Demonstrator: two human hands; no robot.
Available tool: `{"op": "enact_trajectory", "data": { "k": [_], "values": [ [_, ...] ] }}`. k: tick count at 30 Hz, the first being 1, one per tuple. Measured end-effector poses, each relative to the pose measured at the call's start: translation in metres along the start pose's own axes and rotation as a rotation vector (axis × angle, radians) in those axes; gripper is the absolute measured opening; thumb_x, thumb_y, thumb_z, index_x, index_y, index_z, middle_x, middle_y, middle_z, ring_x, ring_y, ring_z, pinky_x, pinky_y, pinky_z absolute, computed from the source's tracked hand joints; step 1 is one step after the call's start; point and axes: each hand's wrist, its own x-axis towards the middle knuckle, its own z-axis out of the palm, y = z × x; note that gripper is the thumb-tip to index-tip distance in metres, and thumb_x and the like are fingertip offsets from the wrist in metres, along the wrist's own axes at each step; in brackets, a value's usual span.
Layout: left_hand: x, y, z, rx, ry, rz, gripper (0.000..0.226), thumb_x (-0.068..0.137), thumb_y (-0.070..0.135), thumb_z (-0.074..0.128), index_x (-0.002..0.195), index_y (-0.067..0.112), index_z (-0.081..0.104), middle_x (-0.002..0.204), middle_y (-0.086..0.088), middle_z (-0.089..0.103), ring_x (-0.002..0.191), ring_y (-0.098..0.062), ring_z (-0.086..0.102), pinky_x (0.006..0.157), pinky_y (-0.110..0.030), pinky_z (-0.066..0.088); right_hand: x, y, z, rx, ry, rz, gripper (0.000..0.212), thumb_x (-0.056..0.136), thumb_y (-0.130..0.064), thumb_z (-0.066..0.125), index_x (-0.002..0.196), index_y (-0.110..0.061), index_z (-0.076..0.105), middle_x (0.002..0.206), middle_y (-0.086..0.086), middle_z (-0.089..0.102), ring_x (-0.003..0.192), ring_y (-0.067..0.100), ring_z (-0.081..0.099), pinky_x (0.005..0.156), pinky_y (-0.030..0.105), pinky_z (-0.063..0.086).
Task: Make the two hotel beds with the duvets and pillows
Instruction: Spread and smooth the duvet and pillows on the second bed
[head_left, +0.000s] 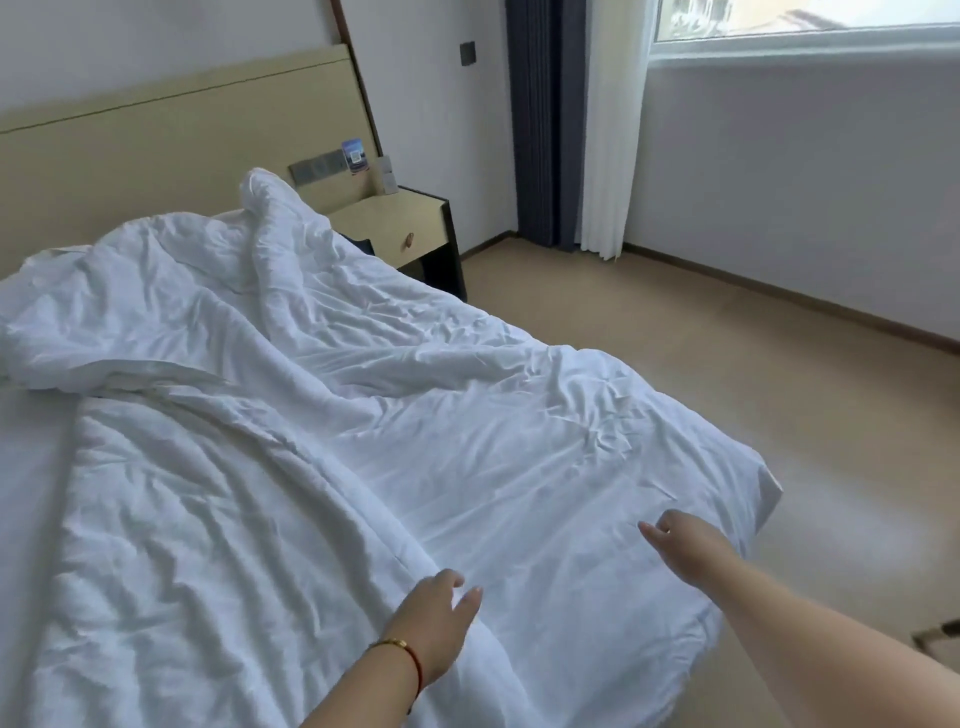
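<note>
A crumpled white duvet (322, 415) lies spread over the bed, bunched in a thick fold near the beige headboard (171, 140). A strip of bare white sheet (26, 493) shows at the left. My left hand (436, 618), with a bracelet at the wrist, hovers over the duvet near the foot end with relaxed fingers and holds nothing. My right hand (675, 540) reaches out over the duvet's right corner, fingers loosely extended, also holding nothing. No pillow is in view.
A beige nightstand (405, 228) stands right of the headboard, with a wall switch panel (319, 166) above it. Tan floor (727, 364) stretches to the right up to a white wall, a window and dark and white curtains (566, 124).
</note>
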Motion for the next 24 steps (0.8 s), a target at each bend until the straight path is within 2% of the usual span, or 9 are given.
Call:
{"op": "enact_trajectory", "data": {
  "k": [3,6,10,15,17,19,20,22,24],
  "values": [
    [0.079,0.070,0.021,0.043,-0.042,-0.010,0.056,0.099,0.050,0.035,0.148,0.023,0.031,0.153,0.001,0.028,0.136,-0.016,0.036,0.110,-0.032,0.035,0.081,0.031,-0.040,0.006,0.007,0.049,0.034,0.096,-0.044,0.042,0.078,-0.016,0.047,0.076,-0.001,0.054,0.072,0.018,0.050,0.060,0.030,0.033],
    [0.149,0.131,0.041,0.105,-0.090,-0.004,0.062,0.100,0.051,0.033,0.153,0.022,0.020,0.160,0.000,0.013,0.146,-0.018,0.016,0.117,-0.037,0.024,0.160,0.060,-0.072,0.041,0.021,0.118,0.037,0.095,-0.042,0.045,0.067,-0.019,0.039,0.067,-0.004,0.045,0.074,0.021,0.048,0.060,0.030,0.033],
    [0.225,0.187,0.068,0.189,-0.155,0.013,0.065,0.099,0.056,0.029,0.155,0.030,0.008,0.162,0.003,-0.006,0.149,-0.018,-0.007,0.121,-0.039,0.013,0.248,0.087,-0.094,0.163,0.010,0.216,0.034,0.090,-0.046,0.052,0.072,-0.020,0.040,0.074,-0.003,0.045,0.070,0.020,0.046,0.060,0.030,0.034],
    [0.286,0.219,0.114,0.291,-0.332,0.018,0.065,0.095,0.065,0.024,0.150,0.048,-0.007,0.160,0.005,-0.022,0.147,-0.022,-0.020,0.118,-0.053,0.003,0.318,0.101,-0.090,0.296,-0.110,0.267,0.040,0.088,-0.051,0.050,0.067,-0.021,0.037,0.073,0.000,0.045,0.064,0.020,0.043,0.059,0.030,0.033],
    [0.300,0.218,0.131,0.352,-0.380,-0.005,0.069,0.092,0.069,0.023,0.148,0.049,-0.012,0.157,0.005,-0.029,0.145,-0.024,-0.026,0.115,-0.058,0.000,0.338,0.101,-0.086,0.355,-0.224,0.303,0.044,0.090,-0.056,0.050,0.089,-0.013,0.055,0.094,0.006,0.054,0.087,0.026,0.056,0.075,0.032,0.042],
    [0.310,0.213,0.140,0.394,-0.390,-0.020,0.071,0.091,0.071,0.022,0.147,0.049,-0.015,0.156,0.004,-0.033,0.143,-0.025,-0.030,0.115,-0.060,-0.003,0.349,0.095,-0.079,0.564,-0.362,0.420,0.068,0.080,-0.067,0.057,0.119,-0.012,0.059,0.118,0.006,0.058,0.110,0.027,0.058,0.091,0.035,0.045],
    [0.314,0.210,0.142,0.399,-0.388,-0.018,0.070,0.091,0.071,0.022,0.147,0.050,-0.015,0.156,0.005,-0.033,0.143,-0.025,-0.032,0.115,-0.059,-0.004,0.349,0.088,-0.079,0.633,-0.421,0.444,0.073,0.075,-0.070,0.061,0.122,-0.015,0.059,0.122,0.003,0.058,0.112,0.026,0.059,0.094,0.036,0.045],
    [0.315,0.206,0.141,0.388,-0.389,-0.005,0.067,0.093,0.069,0.022,0.147,0.050,-0.013,0.156,0.005,-0.032,0.142,-0.024,-0.033,0.115,-0.059,-0.006,0.353,0.077,-0.078,0.709,-0.462,0.381,0.064,0.069,-0.064,0.071,0.112,-0.016,0.064,0.113,0.002,0.064,0.100,0.024,0.065,0.088,0.036,0.051],
    [0.314,0.205,0.138,0.349,-0.388,-0.002,0.063,0.094,0.066,0.021,0.147,0.051,-0.010,0.157,0.006,-0.029,0.142,-0.023,-0.032,0.115,-0.058,-0.007,0.355,0.064,-0.081,0.712,-0.380,0.256,0.041,0.072,-0.043,0.079,0.093,-0.011,0.066,0.096,0.007,0.067,0.082,0.023,0.066,0.076,0.035,0.053]
  ]
}}
